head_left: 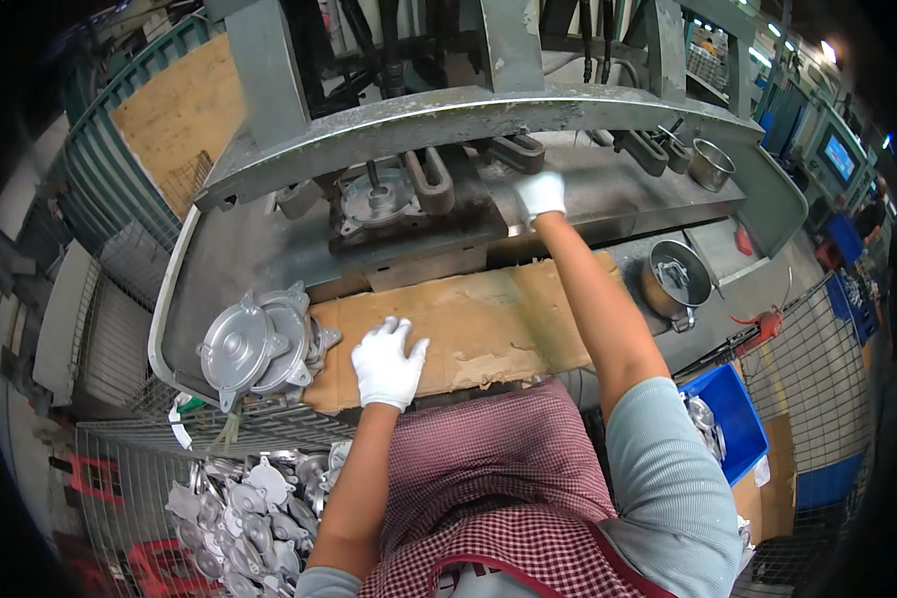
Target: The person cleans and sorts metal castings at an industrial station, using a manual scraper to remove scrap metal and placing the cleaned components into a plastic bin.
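Observation:
My left hand (385, 365), in a white glove, lies on a worn brown cardboard sheet (468, 324) with its fingers apart and nothing in it. My right hand (541, 196), also gloved, reaches forward to the metal bed of the machine; its fingers are blurred and partly hidden. Left of that hand, a round silver cast-metal cover (394, 189) sits on a dark fixture plate (468, 227), below a U-shaped clamp (430, 184). Several similar cast-metal covers (237, 349) are stacked beside my left hand, at the cardboard's left end.
A wire bin of loose castings (259, 513) stands low at the left. Metal pots (711, 165) (678, 279) rest at the right, and a blue crate (730, 424) with metal parts is below them. The machine's heavy crossbar (448, 115) spans above the bed.

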Available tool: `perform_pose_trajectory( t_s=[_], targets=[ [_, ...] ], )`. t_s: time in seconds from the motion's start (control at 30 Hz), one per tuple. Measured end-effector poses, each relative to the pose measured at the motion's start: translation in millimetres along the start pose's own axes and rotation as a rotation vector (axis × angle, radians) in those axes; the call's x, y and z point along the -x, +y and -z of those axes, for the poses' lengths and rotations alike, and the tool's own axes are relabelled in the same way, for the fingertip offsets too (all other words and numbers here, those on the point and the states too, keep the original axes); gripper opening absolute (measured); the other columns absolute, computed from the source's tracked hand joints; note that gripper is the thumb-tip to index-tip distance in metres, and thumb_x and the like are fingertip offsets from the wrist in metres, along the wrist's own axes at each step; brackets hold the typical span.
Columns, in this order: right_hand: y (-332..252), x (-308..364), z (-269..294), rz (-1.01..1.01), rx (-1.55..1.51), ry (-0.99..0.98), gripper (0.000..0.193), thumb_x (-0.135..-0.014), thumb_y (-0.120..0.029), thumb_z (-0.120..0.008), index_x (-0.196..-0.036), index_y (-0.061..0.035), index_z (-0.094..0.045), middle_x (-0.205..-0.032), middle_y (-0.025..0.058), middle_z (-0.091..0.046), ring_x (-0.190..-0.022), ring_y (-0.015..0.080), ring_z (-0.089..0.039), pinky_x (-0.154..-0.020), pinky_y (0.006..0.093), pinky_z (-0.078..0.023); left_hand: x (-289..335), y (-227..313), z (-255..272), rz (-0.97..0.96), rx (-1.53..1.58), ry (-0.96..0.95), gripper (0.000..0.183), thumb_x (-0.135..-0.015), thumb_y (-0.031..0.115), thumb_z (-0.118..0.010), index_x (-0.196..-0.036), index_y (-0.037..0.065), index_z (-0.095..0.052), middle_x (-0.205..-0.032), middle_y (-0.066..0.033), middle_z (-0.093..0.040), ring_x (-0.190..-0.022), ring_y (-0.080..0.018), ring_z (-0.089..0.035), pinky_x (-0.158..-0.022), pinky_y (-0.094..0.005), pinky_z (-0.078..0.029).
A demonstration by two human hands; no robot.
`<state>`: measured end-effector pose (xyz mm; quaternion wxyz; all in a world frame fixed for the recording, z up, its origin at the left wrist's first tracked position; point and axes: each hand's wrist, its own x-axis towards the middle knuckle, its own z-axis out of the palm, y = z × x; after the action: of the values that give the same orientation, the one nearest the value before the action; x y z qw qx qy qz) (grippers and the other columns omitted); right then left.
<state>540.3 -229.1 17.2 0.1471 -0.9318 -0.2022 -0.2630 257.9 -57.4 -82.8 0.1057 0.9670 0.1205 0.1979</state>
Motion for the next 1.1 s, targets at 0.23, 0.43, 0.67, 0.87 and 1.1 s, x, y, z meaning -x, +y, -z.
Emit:
perform_pose_trajectory(
  t_s=[0.23,0.43,0.67,0.87,1.1],
  targets=[
    [63,5,44,-0.364,-0.200,0.215,0.034,-0.090,-0.041,-0.057,-0.110,-0.0171,-0.071,-0.099,0.0166,-0.069,-0.093,0.0356,-0.065,-0.080,0.0431,-0.051,-3,4,1,0.023,0.040,0.006,0.038,-0.083,0.033,-0.067,-0.110,0.007,-0.069,-0.120,-0.0155,-0.064,-0.109,-0.0333,-0.059,-0.094,-0.0420,-0.046],
    [110,69,95,-0.314,-0.363,0.356,0.036,-0.088,-0.038,-0.063,-0.108,-0.0091,-0.070,-0.104,0.0138,-0.070,-0.099,0.0312,-0.065,-0.087,0.0377,-0.049,-1,2,-2,-0.004,0.017,0.041,0.038,-0.083,0.033,-0.067,-0.110,0.007,-0.068,-0.120,-0.0155,-0.064,-0.107,-0.0334,-0.060,-0.094,-0.0427,-0.046],
    [187,190,154,-0.424,0.028,0.403,0.027,-0.087,-0.031,-0.065,-0.097,-0.0075,-0.073,-0.093,0.0150,-0.070,-0.087,0.0339,-0.066,-0.077,0.0412,-0.051,-2,2,-6,-0.003,0.008,0.039,0.037,-0.082,0.032,-0.068,-0.110,0.007,-0.068,-0.121,-0.0161,-0.063,-0.111,-0.0328,-0.059,-0.094,-0.0434,-0.046],
    [227,231,148,-0.343,0.169,0.111,0.033,-0.089,-0.034,-0.061,-0.112,-0.0112,-0.069,-0.102,0.0158,-0.069,-0.093,0.0356,-0.065,-0.083,0.0419,-0.051,4,3,0,-0.018,0.024,0.054,0.034,-0.084,0.029,-0.066,-0.108,0.005,-0.068,-0.117,-0.0164,-0.065,-0.108,-0.0325,-0.061,-0.093,-0.0426,-0.048],
    [276,253,153,-0.466,0.185,0.193,0.050,-0.099,-0.046,-0.044,-0.140,-0.0177,-0.050,-0.136,0.0069,-0.056,-0.116,0.0294,-0.059,-0.096,0.0360,-0.046,74,-5,6,-0.080,0.097,0.150,0.047,-0.082,0.038,-0.064,-0.118,0.008,-0.059,-0.128,-0.0152,-0.055,-0.120,-0.0331,-0.052,-0.098,-0.0460,-0.042]
  ],
)
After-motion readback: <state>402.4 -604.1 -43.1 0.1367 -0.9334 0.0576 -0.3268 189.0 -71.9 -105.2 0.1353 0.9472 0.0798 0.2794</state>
